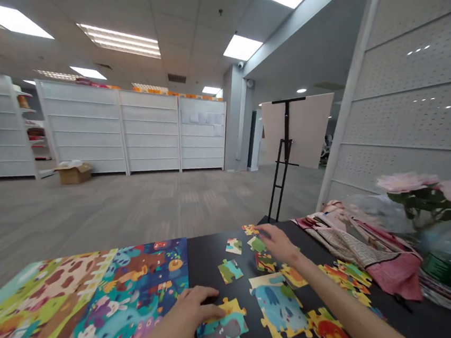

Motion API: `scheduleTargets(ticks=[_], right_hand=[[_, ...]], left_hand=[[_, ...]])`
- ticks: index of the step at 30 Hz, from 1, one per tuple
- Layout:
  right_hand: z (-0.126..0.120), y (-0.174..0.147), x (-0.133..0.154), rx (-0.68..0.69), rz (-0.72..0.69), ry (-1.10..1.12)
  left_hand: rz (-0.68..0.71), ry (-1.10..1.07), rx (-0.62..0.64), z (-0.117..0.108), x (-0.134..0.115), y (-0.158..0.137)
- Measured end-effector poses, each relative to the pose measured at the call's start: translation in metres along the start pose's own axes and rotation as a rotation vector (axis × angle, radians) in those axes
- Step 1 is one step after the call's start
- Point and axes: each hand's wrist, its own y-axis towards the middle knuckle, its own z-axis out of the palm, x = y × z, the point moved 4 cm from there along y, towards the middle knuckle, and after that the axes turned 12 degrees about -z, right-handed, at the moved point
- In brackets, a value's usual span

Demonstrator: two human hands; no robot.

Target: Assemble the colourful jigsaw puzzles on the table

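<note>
My left hand [184, 324] lies low on the black table with its fingers spread, fingertips resting on joined jigsaw pieces [234, 325] with a grey animal on them. My right hand [278, 242] reaches to the far edge, fingers stretched out at a small red and yellow jigsaw piece [250, 230]. Close under it are a green piece [257, 244] and a red-green piece [265, 262]. Between the hands lie a loose teal and green piece [230, 270], a pale piece [233, 246] and a joined blue elephant section [281, 307]. My right forearm partly covers yellow pieces.
Colourful picture sheets [141, 288] cover the table's left side. More pieces [347, 277] lie right of my forearm, with an orange-red animal piece [331, 329] near the front. Pink cloth [395, 269], a plastic bottle [450, 269] and flowers [415, 193] stand at the right.
</note>
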Motion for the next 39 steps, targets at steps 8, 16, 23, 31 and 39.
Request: scheduleTargets(ticks=[8,16,23,31,39], right_hand=[[0.059,0.085,-0.057,0.182,0.147,0.09],[0.037,0.083,-0.033,0.196,0.187,0.307],[0.066,-0.018,0.071,0.277,0.154,0.73],[0.094,-0.043,0.109,0.318,0.13,0.95],[0.08,-0.044,0.121,0.222,-0.121,0.61]], left_hand=[[0.085,-0.098,-0.069,-0.015,0.008,0.001],[0.081,0.003,-0.108,-0.005,0.024,0.001],[0.015,-0.026,-0.21,-0.003,0.007,0.002],[0.026,-0.088,-0.272,-0.002,0.002,0.007],[0.016,-0.114,-0.267,0.004,0.002,0.01]])
